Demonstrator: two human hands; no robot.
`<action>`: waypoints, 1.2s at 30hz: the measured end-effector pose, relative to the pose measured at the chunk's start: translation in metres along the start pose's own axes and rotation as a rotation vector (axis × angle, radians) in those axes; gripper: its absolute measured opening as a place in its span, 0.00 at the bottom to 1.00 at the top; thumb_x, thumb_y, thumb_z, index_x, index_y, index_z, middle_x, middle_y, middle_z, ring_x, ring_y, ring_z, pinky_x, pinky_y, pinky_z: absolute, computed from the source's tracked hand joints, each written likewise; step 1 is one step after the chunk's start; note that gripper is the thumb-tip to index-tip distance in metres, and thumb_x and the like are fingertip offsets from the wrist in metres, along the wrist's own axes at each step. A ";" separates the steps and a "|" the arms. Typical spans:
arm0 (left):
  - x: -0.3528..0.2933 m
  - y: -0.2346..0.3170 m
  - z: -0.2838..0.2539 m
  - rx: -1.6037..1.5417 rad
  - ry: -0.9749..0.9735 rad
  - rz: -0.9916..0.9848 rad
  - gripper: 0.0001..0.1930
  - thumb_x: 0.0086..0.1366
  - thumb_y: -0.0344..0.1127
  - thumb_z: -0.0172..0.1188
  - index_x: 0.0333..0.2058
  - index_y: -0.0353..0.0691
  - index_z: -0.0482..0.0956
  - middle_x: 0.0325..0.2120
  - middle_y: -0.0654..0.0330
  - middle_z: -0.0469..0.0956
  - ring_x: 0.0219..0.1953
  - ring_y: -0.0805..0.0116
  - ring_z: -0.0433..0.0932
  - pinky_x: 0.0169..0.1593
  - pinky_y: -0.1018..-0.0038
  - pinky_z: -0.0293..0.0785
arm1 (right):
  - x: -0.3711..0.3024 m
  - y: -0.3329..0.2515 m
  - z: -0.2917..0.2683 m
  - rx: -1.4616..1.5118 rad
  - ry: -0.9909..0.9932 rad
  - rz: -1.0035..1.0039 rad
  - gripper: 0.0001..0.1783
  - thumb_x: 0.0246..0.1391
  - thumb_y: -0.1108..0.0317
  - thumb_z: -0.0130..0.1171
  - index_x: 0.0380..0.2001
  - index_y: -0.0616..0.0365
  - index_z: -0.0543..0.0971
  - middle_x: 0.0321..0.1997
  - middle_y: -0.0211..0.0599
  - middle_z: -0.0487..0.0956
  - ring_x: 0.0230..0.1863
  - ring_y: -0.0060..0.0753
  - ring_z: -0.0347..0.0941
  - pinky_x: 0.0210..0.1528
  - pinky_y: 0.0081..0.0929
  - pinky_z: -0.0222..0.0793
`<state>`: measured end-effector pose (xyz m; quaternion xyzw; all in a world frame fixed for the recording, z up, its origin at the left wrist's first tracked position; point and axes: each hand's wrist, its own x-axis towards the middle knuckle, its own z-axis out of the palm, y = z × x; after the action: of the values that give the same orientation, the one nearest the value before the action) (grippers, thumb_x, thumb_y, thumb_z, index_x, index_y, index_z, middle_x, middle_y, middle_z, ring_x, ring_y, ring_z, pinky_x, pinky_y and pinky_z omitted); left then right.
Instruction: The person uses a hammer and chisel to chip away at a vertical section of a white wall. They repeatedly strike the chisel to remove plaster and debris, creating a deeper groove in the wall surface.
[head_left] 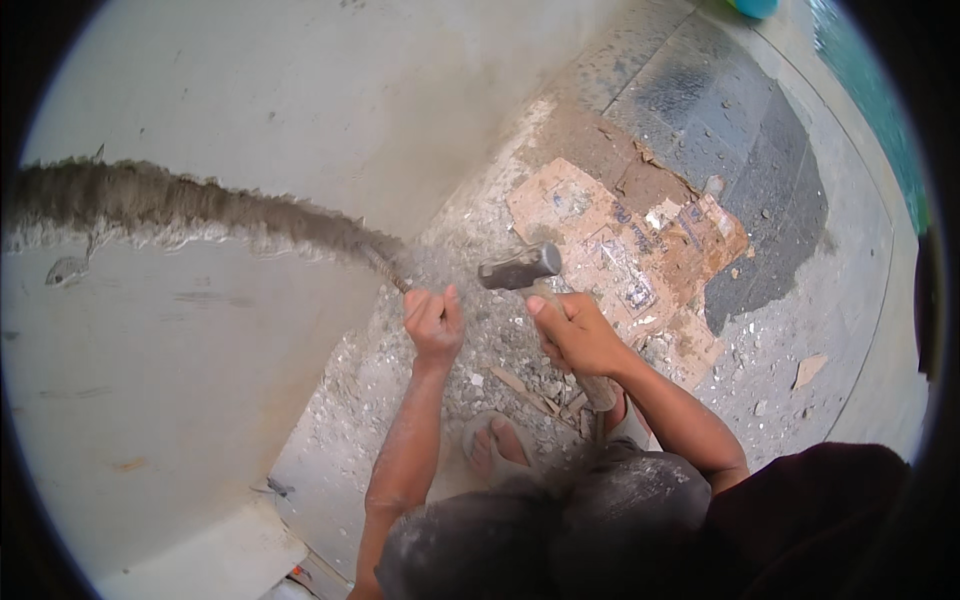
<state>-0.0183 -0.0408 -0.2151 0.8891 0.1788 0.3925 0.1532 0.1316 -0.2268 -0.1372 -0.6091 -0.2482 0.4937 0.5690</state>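
Note:
My left hand (434,322) is closed around a ribbed metal chisel (383,266). The chisel's far end meets the right end of a rough channel (200,200) cut across the pale wall (220,330). In my right hand (580,338) is a hammer with a short, heavy steel head (520,267) and a worn handle, its lower end showing below the hand. The hammer head is a little to the right of my left hand, apart from the chisel. Grey dust hangs around the chisel.
Broken rubble (520,350) covers the floor along the wall and around my sandalled feet (497,445). A flattened cardboard sheet (600,240) lies beyond it, beside dark floor tiles (770,200). A blue-green object (755,8) shows at the top edge.

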 end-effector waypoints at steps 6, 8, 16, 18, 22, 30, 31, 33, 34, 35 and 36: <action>0.006 0.003 -0.002 -0.041 -0.111 0.074 0.16 0.58 0.27 0.64 0.15 0.41 0.68 0.14 0.60 0.68 0.19 0.59 0.68 0.29 0.65 0.62 | -0.014 0.013 -0.007 0.181 0.011 0.191 0.31 0.66 0.45 0.45 0.16 0.57 0.67 0.11 0.30 0.65 0.10 0.22 0.60 0.12 0.23 0.57; 0.012 -0.005 0.002 -0.090 -0.223 0.180 0.15 0.58 0.30 0.64 0.16 0.42 0.70 0.14 0.61 0.69 0.19 0.61 0.69 0.30 0.66 0.63 | -0.013 0.015 -0.001 0.185 0.022 0.206 0.31 0.66 0.45 0.45 0.17 0.58 0.67 0.11 0.31 0.64 0.09 0.23 0.60 0.12 0.24 0.58; 0.017 0.000 -0.017 -0.091 -0.252 0.175 0.18 0.57 0.31 0.63 0.11 0.42 0.68 0.08 0.63 0.64 0.12 0.62 0.63 0.21 0.68 0.59 | -0.027 0.020 -0.015 0.061 0.055 0.096 0.29 0.66 0.46 0.44 0.19 0.58 0.67 0.10 0.32 0.64 0.09 0.25 0.60 0.12 0.25 0.60; 0.005 0.036 -0.023 -0.204 -0.182 0.175 0.18 0.56 0.30 0.63 0.11 0.42 0.67 0.07 0.64 0.61 0.09 0.63 0.59 0.18 0.68 0.56 | -0.031 0.021 -0.015 0.187 0.062 0.159 0.29 0.67 0.46 0.44 0.19 0.59 0.67 0.10 0.32 0.64 0.08 0.25 0.60 0.12 0.25 0.60; -0.030 0.092 -0.025 -0.439 -0.170 -0.078 0.17 0.52 0.25 0.66 0.14 0.41 0.66 0.11 0.62 0.62 0.12 0.62 0.61 0.19 0.68 0.56 | -0.030 0.015 -0.010 0.255 0.088 0.217 0.26 0.65 0.49 0.49 0.19 0.55 0.66 0.12 0.29 0.64 0.10 0.22 0.60 0.13 0.24 0.57; -0.019 0.053 -0.052 -0.250 -0.161 -0.258 0.11 0.56 0.29 0.66 0.19 0.41 0.72 0.24 0.58 0.72 0.23 0.62 0.69 0.26 0.65 0.64 | -0.031 0.020 0.000 0.115 0.044 0.151 0.28 0.66 0.49 0.48 0.17 0.57 0.66 0.11 0.30 0.65 0.09 0.23 0.62 0.13 0.24 0.58; -0.020 0.042 -0.054 -0.156 -0.136 -0.261 0.09 0.58 0.30 0.64 0.21 0.40 0.75 0.24 0.57 0.72 0.24 0.61 0.70 0.28 0.65 0.66 | -0.031 0.021 0.001 0.116 0.044 0.160 0.27 0.66 0.49 0.48 0.17 0.57 0.66 0.11 0.30 0.65 0.10 0.23 0.62 0.13 0.24 0.58; -0.020 0.027 -0.058 0.031 -0.084 -0.268 0.05 0.60 0.31 0.62 0.25 0.38 0.79 0.24 0.57 0.73 0.25 0.58 0.73 0.31 0.63 0.69 | -0.032 0.024 0.003 0.114 0.043 0.176 0.27 0.66 0.50 0.47 0.18 0.57 0.66 0.11 0.30 0.66 0.10 0.24 0.62 0.12 0.24 0.58; -0.022 0.026 -0.062 -0.009 -0.107 -0.397 0.05 0.61 0.31 0.61 0.28 0.38 0.80 0.24 0.56 0.73 0.27 0.56 0.74 0.33 0.63 0.70 | -0.032 0.023 0.004 0.097 0.035 0.167 0.27 0.66 0.50 0.47 0.18 0.57 0.66 0.11 0.29 0.66 0.10 0.23 0.62 0.13 0.23 0.58; -0.025 0.027 -0.066 -0.051 -0.130 -0.526 0.05 0.62 0.31 0.60 0.30 0.38 0.81 0.24 0.55 0.73 0.28 0.54 0.75 0.35 0.63 0.71 | -0.033 0.022 0.006 0.079 0.026 0.157 0.26 0.67 0.50 0.47 0.19 0.57 0.67 0.12 0.29 0.66 0.11 0.22 0.62 0.13 0.23 0.58; -0.028 0.028 -0.068 -0.102 -0.153 -0.658 0.06 0.62 0.32 0.59 0.32 0.37 0.82 0.25 0.55 0.73 0.30 0.52 0.76 0.36 0.63 0.72 | -0.035 0.022 0.007 0.057 0.020 0.152 0.26 0.67 0.50 0.47 0.19 0.57 0.67 0.12 0.28 0.66 0.11 0.22 0.63 0.14 0.23 0.58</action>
<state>-0.0813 -0.0690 -0.1774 0.8019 0.4242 0.2626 0.3287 0.1062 -0.2593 -0.1456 -0.6146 -0.1813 0.5360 0.5497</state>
